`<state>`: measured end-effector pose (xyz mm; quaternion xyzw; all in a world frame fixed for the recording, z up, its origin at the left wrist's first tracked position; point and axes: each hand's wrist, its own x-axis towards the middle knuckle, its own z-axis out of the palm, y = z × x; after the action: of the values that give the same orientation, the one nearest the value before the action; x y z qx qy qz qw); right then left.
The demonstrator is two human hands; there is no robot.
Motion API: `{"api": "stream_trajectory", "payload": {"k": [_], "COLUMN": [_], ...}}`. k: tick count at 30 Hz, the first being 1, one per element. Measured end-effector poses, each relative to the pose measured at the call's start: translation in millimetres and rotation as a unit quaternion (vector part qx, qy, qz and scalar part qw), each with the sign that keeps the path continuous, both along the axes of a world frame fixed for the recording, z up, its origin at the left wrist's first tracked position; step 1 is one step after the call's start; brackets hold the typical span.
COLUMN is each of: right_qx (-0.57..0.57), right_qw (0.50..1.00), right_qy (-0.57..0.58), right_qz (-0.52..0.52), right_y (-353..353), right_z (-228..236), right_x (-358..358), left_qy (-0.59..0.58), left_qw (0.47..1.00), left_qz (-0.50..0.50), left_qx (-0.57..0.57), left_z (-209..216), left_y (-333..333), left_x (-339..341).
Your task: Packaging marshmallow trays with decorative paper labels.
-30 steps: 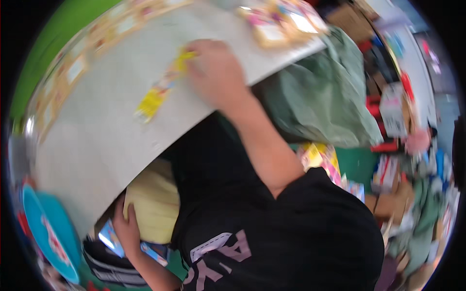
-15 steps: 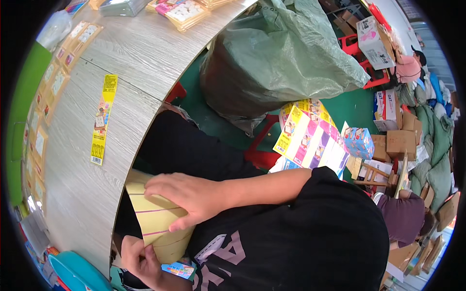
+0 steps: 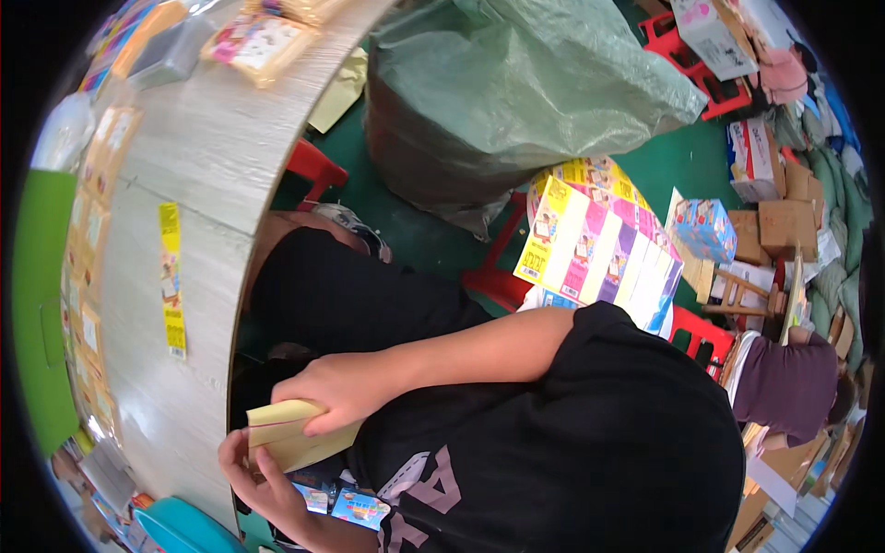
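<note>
A pale yellow paper sheet (image 3: 300, 448) with thin purple lines is bent over in my lap, just off the table's edge. My right hand (image 3: 336, 392) lies over its upper part, fingers curled around it. At the sheet's lower left corner, my left hand (image 3: 263, 479) pinches the edge between thumb and fingers. On the table (image 3: 198, 157) lies a narrow yellow printed strip (image 3: 171, 281), touched by neither hand. Small blue printed cards (image 3: 359, 507) show below the sheet, next to my left wrist.
Stacked clear-wrapped packs (image 3: 263, 46) stand at the table's far end; more line its left side. A big green sack (image 3: 498, 111) stands on the floor. Printed label sheets (image 3: 599, 240) rest on a red stool (image 3: 498, 286). A teal basin (image 3: 180, 525) sits lower left. Another person (image 3: 784, 387) sits at right.
The yellow sheet, spread wide before, is now folded over into a narrower shape. My right hand has moved down and closed around it. The whole view has shifted.
</note>
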<state>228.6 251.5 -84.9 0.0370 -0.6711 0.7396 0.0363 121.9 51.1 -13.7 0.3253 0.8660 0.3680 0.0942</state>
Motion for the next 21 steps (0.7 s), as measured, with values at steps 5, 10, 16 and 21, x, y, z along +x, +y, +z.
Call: {"api": "stream_trajectory", "payload": {"k": [5, 10, 16, 21], "right_qx": [0.007, 0.020, 0.031, 0.081], "right_qw": [0.999, 0.998, 0.998, 0.996], "right_qy": [0.014, 0.030, 0.014, -0.019], "right_qz": [-0.044, -0.049, -0.057, -0.046], "right_y": [-6.0, 0.3, 26.1, 45.1], "right_z": [-15.1, -31.1, -30.8, -40.5], "right_x": [-10.2, -15.9, -6.0, 9.7], "left_qy": [-0.056, -0.115, -0.093, -0.084], "left_qw": [0.989, 0.981, 0.983, 0.988], "left_qz": [0.016, 0.004, -0.015, -0.019], "left_qx": [-0.134, -0.159, -0.156, -0.131], "left_z": [2.5, 10.3, 23.9, 21.2], "left_y": [-3.6, 10.9, 44.8, 59.2], "left_x": [1.6, -3.8, 0.9, 5.9]}}
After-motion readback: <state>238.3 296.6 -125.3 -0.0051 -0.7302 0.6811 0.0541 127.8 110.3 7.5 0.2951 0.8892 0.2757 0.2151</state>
